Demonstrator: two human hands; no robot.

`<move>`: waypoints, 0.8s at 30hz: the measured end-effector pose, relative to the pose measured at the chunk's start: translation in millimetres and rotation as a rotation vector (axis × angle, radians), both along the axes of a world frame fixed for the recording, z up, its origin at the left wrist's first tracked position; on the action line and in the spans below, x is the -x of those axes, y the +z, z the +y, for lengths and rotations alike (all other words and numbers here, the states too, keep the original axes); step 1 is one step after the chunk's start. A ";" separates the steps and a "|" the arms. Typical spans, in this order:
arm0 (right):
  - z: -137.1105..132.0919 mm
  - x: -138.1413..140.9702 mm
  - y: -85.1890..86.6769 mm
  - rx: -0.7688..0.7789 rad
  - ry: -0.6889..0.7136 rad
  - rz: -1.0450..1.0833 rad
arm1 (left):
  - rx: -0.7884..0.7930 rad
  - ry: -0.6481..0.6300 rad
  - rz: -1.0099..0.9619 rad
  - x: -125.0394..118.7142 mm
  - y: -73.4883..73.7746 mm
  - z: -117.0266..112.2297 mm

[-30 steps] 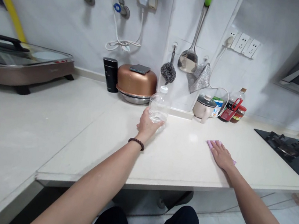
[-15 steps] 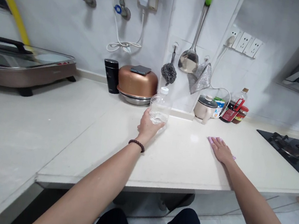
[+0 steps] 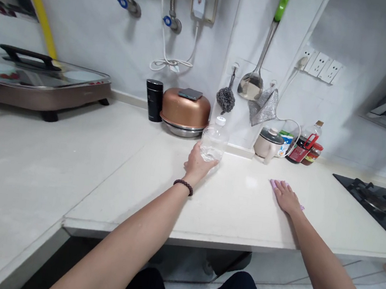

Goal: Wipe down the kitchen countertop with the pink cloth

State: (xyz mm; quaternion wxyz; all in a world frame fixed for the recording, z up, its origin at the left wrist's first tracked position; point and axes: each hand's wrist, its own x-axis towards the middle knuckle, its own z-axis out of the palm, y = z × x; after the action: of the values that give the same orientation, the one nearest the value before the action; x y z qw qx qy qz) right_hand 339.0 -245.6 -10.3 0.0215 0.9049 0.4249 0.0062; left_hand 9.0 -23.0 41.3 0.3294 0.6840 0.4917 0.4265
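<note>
A clear plastic bottle with a white cap stands upright on the pale countertop, with some clear liquid low inside it. My left hand, a dark bead bracelet at its wrist, is closed around the bottle's lower part. Farther right, a pink-purple cloth lies on the counter, mostly covered by my right hand. The fingers of that hand are stretched out flat over the cloth, pressing it down rather than wrapping round it.
Behind the bottle are a copper-coloured bowl with a phone on top and a black tumbler. A small pot and jars stand along the wall. At right is a gas hob; an electric pan sits left.
The camera view has turned slightly left, so the scene sits farther right. Both hands, the bottle and the cloth keep nearly the same places on the counter.
</note>
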 end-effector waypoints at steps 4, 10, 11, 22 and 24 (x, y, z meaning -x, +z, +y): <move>-12.4 19.6 -1.3 0.030 0.043 -0.005 | 0.004 -0.006 -0.008 0.0 0.0 0.4; -28.8 43.9 -5.0 0.011 0.150 0.026 | -0.013 0.001 -0.009 -0.6 -2.0 0.4; -29.4 44.9 -4.7 0.007 0.156 0.033 | -0.013 0.003 -0.007 -0.5 -1.8 0.1; 9.3 19.9 -0.5 -0.003 0.130 0.044 | 0.007 -0.007 -0.009 1.0 0.9 -2.4; 19.7 13.8 0.3 -0.005 0.111 0.040 | 0.010 -0.002 -0.014 0.8 1.1 -2.6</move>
State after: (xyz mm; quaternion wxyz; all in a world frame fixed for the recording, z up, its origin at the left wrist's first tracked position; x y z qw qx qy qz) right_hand 325.2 -225.9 -10.0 0.0104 0.8800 0.4747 -0.0096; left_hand 8.2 -25.6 42.4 0.3366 0.6800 0.4907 0.4284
